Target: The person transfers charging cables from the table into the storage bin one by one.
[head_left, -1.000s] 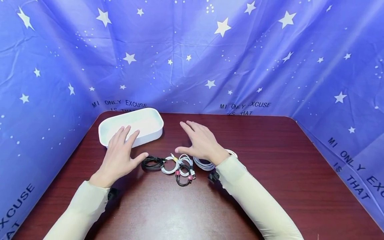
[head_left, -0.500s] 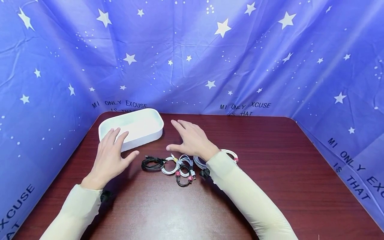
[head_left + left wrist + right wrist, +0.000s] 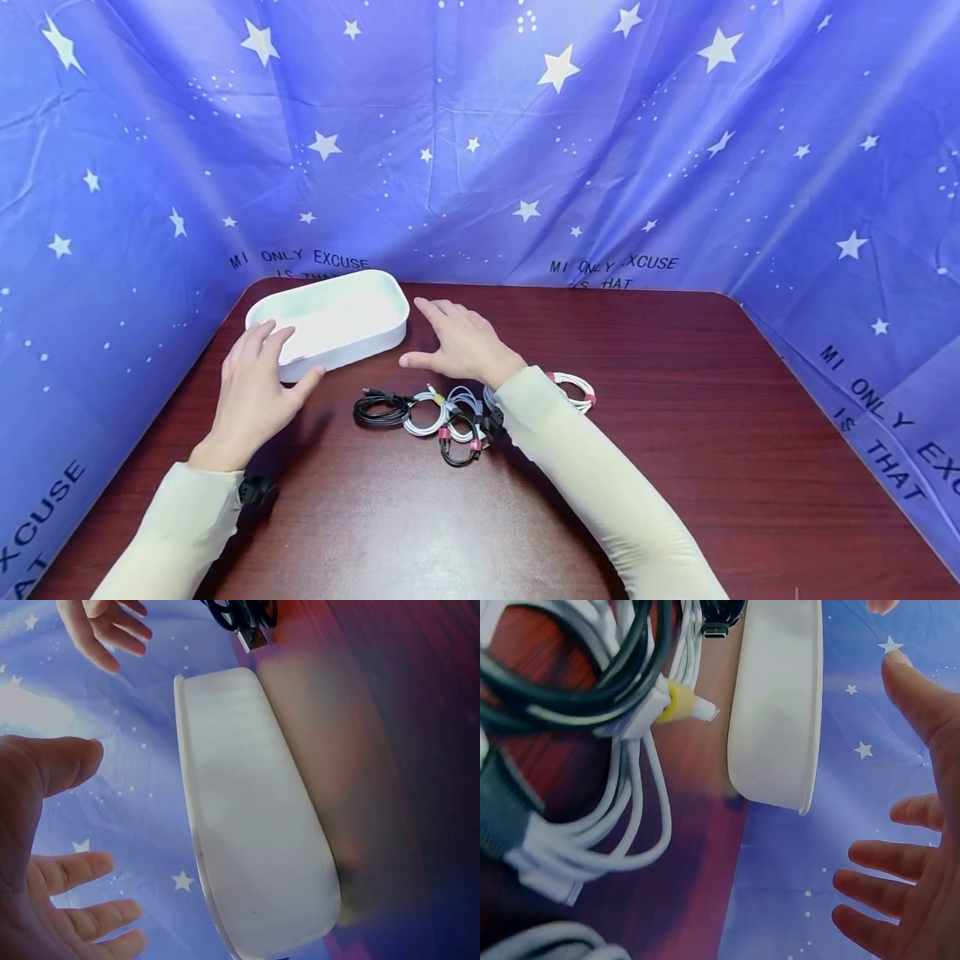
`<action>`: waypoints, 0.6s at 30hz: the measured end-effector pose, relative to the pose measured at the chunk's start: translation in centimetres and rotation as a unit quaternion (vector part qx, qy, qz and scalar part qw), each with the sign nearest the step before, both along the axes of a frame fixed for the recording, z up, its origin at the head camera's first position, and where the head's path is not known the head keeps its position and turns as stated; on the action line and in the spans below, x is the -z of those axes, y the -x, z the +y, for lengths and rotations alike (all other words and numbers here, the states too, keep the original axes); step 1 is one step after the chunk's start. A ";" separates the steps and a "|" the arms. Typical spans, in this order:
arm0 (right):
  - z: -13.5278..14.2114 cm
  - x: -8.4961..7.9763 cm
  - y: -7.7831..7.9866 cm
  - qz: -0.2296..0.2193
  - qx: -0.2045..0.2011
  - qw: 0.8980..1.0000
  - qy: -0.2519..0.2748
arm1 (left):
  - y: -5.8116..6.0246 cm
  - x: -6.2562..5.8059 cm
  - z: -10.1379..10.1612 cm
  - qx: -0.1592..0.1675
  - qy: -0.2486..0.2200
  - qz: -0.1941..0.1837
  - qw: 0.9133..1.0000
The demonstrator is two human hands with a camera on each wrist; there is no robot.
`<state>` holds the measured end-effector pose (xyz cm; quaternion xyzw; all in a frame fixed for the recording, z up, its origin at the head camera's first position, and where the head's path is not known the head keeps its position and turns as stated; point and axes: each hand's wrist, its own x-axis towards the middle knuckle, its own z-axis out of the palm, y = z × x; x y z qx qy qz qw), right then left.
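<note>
A white tray (image 3: 363, 343) with rounded corners sits at the back left of the table. My left hand (image 3: 251, 392), fingers spread, is over the tray's near left corner; in the left wrist view this hand (image 3: 45, 825) appears apart from the tray wall (image 3: 255, 810). To the right of the tray is my right hand (image 3: 465, 343), thumb and fingers spread, holding nothing; the right wrist view shows a gap between that hand (image 3: 900, 862) and the tray (image 3: 776, 712). Coiled cables lie below: a black coil (image 3: 372, 412), a white coil with a yellow tie (image 3: 417, 430).
A small black cable (image 3: 457, 462) with red ties lies nearest, beside a grey-white coil (image 3: 478, 406). A white cable (image 3: 588, 390) with red ties lies right of the sleeve (image 3: 570, 450), which partly hides another coil. Starry blue curtains (image 3: 450, 183) border the dark red table (image 3: 712, 417).
Both hands have moved left. The left hand has gone to the tray's left corner, the right hand nearer its right end. Tray and cables have stayed in place.
</note>
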<state>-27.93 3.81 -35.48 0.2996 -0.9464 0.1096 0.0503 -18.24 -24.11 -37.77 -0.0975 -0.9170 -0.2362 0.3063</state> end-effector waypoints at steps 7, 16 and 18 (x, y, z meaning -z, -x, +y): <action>-1.3 0.3 1.0 -0.042 0.001 0.998 0.048 | 0.0 0.1 -0.7 -0.031 -0.039 0.001 0.999; -2.5 0.7 2.3 -0.091 0.015 0.991 0.100 | 0.2 0.2 -1.6 -0.050 -0.101 -0.023 0.993; -2.7 0.8 2.5 -0.107 0.022 0.987 0.117 | 0.3 0.3 -1.7 -0.065 -0.114 -0.043 0.990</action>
